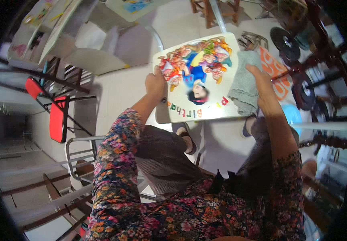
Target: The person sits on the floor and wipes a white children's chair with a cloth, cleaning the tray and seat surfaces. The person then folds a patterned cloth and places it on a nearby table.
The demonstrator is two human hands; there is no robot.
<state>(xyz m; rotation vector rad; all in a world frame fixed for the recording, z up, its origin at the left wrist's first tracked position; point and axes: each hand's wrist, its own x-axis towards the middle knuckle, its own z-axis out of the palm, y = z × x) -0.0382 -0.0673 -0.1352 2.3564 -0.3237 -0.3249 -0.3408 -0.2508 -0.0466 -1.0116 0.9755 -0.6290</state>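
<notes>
A white panel point(179, 111) is tilted in front of my knees, with raised cartoon figures point(196, 66) and coloured lettering on its face. From my side the figures appear upside down. My left hand point(156, 83) grips the panel's left edge. At the right edge, my right hand point(260, 81) holds a grey-green cloth point(242, 86) that drapes over that side. The cloth covers part of the panel, and whether those fingers also grip the edge cannot be seen. Metal tubes point(218, 16) run out from behind the far edge.
Red folding chairs point(59, 119) stand to the left, near more pale panels point(98, 61). On the right are dark round plates point(284, 42), an orange-patterned bag point(277, 72) and a light-blue round object point(291, 116). A wooden stool point(215, 12) stands beyond the panel.
</notes>
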